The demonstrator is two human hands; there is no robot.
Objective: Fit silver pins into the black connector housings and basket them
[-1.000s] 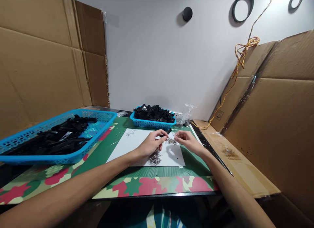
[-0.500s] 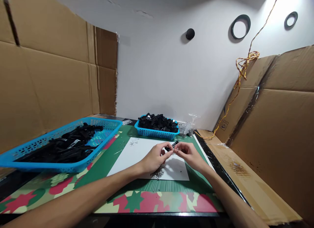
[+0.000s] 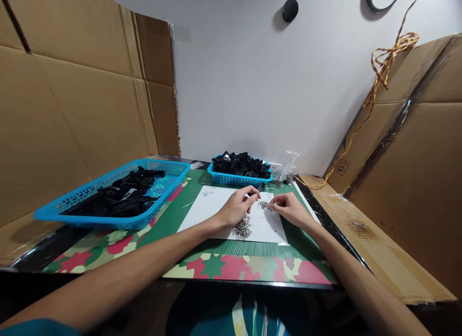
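My left hand (image 3: 238,206) is closed around a small black plastic part (image 3: 260,187), whose end sticks out past the fingers. Below that hand lies a heap of tiny metal pieces (image 3: 242,228) on a white sheet (image 3: 202,211). My right hand (image 3: 288,207) rests at the right side of the sheet, thumb and fingertips pinched together. Its fingertips touch the edge of a smaller pile of tiny metal pieces (image 3: 263,205). Whether a piece is between them is too small to see.
A large blue basket (image 3: 108,223) of long black parts stands at left. A smaller blue basket (image 3: 238,178) heaped with black pieces stands behind the sheet, beside clear plastic bags (image 3: 283,173). Cardboard walls (image 3: 90,95) flank the table; a yellow twisted wire (image 3: 355,134) hangs at right.
My right hand has moved away from the left hand and down to the small metal pile. My left hand keeps the black part. The camera view has tilted downward.
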